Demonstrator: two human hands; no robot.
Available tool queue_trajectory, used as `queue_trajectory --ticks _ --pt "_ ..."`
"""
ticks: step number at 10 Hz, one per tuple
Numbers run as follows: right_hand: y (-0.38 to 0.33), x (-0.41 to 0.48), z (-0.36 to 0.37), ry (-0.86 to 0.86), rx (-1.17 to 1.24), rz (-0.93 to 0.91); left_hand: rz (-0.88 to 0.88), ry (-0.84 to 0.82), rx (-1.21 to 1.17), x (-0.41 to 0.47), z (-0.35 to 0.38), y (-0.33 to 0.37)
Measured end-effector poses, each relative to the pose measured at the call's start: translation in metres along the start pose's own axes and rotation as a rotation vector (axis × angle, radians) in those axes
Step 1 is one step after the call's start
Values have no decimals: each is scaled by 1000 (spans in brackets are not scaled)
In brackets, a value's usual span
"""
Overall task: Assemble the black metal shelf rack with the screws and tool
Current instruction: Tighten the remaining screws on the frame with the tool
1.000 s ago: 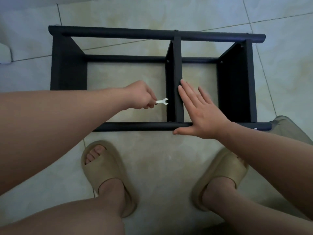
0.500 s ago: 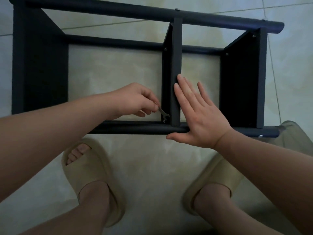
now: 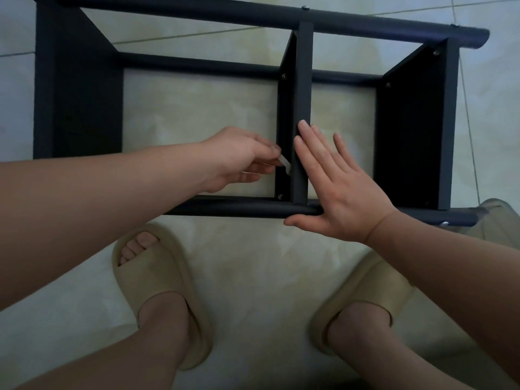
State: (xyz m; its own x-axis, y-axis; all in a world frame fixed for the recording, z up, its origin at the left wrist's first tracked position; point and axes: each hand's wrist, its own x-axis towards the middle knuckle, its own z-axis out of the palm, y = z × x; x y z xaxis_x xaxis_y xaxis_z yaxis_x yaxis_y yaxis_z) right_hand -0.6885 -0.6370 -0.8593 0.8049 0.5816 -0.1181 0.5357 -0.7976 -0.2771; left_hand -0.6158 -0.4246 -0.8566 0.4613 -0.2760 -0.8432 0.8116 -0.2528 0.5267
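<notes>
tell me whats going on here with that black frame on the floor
A person is putting together a black metal rack that lies on the tiled floor. Their left hand pinches a small flat wrench beside the middle divider, a little above a screw near the front tube. The right hand lies flat against the divider and the front tube, apparently steadying the rack.

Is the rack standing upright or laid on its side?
Laid on its side: the rack has its long tubes level, its panels on edge, and the floor shows through between them.
</notes>
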Motion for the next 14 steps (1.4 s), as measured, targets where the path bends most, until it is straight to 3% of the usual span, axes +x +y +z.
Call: queue_trajectory --ticks 4,6,9,14 --pt "0 0 0 0 14 11 -39 -94 11 3 7 1" --pt "0 0 -1 -6 0 12 -8 -41 79 5 9 2" --pt "0 -1 -1 -12 -10 17 -66 -120 192 3 11 -2" --pt "0 0 -1 3 -13 15 6 -109 100 4 14 -2"
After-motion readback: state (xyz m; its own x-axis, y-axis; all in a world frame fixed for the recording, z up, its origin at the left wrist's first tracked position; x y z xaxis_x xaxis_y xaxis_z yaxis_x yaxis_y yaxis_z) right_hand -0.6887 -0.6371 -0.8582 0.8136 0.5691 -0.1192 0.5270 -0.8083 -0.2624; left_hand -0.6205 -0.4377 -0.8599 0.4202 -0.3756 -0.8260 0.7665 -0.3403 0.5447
